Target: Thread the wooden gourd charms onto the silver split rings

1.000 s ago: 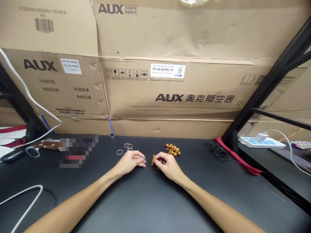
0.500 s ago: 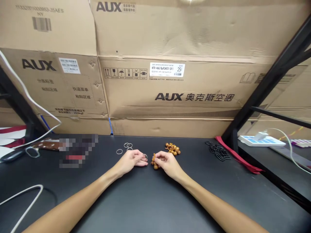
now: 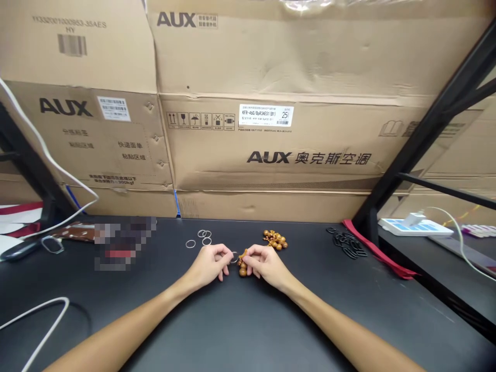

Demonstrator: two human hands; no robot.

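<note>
Left hand [image 3: 209,264] curled, fingertips pinching a metal ring [image 3: 234,257], just beside a wooden bead cluster [image 3: 243,267] clasped in right hand [image 3: 266,263]. Heap of wooden beads [image 3: 275,238] just past right hand; loose metal rings [image 3: 202,236] past left; black rings [image 3: 346,244] farther right, all on black tabletop [image 3: 163,294].

Metal ring [image 3: 234,257], standing on edge, just beside brown wooden beads [image 3: 243,268], their strand bunched, gourd-shaped bead lowest.

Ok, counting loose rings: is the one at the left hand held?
Held, it seems: the metal ring stands at the left hand's fingertips, not flat like the other rings.
</note>
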